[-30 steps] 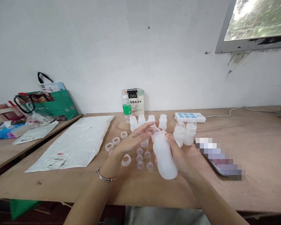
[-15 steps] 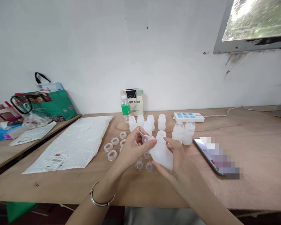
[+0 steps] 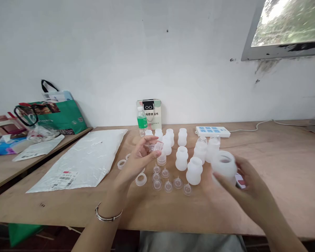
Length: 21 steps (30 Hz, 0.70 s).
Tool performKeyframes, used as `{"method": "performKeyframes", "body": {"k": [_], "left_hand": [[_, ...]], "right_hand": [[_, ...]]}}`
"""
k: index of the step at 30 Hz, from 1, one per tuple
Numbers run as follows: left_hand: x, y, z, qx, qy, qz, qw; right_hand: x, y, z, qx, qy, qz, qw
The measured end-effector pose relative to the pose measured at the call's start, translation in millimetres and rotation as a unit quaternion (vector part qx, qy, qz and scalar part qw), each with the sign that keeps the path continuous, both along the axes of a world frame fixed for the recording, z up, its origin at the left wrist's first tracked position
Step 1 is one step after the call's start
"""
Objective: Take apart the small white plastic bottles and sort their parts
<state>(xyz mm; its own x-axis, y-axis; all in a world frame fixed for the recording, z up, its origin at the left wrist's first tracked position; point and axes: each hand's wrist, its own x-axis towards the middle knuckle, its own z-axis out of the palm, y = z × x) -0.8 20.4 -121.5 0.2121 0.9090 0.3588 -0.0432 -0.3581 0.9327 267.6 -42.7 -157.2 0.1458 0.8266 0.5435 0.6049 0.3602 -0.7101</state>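
Observation:
My right hand point(image 3: 245, 189) is wrapped around a milky white wavy-sided bottle point(image 3: 224, 164), tilted with its open mouth partly toward me. In my left hand point(image 3: 138, 157), thumb and fingers pinch a clear nipple with a ridged clear collar point(image 3: 158, 146). Below the hands lie several clear nipples point(image 3: 168, 186), tips up. Clear plastic rings point(image 3: 141, 179) rest beside the left wrist, some hidden by that hand. Two open white bottles point(image 3: 194, 170) stand between my hands. Behind them are more white bottles point(image 3: 182, 137), two of which have clear tops point(image 3: 200, 149).
A white mailing bag point(image 3: 78, 161) lies to the left. A water bottle point(image 3: 142, 120) and paper bag point(image 3: 154, 113) stand against the wall. At the back right is a power strip point(image 3: 212, 131). A phone point(image 3: 240, 181) is mostly hidden behind my right hand.
My hands have moved apart. The right one has swung right with a bottle, over the phone. The left hand has moved slightly left, and a ridged collar now shows in its grip.

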Motion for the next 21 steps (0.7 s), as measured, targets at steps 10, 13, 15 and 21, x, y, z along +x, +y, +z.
{"method": "performKeyframes", "body": {"k": [10, 13, 15, 21], "left_hand": [[3.2, 6.3, -9.0, -0.026, 0.062, -0.016, 0.998], [2.0, 9.8, -13.8, -0.033, 0.057, -0.031, 0.997], [1.2, 10.2, -15.3, -0.019, 0.055, -0.029, 0.998], [7.8, -0.1, -13.3, 0.086, 0.085, -0.001, 0.993]], "right_hand": [[14.4, 51.1, -51.7, -0.156, 0.173, 0.059, 0.971], [13.5, 56.5, -59.5, -0.148, 0.166, 0.07, 0.972], [16.2, 54.4, -60.0, -0.13, 0.162, 0.056, 0.977], [2.9, 17.8, -25.4, 0.154, 0.199, -0.119, 0.961]]}}
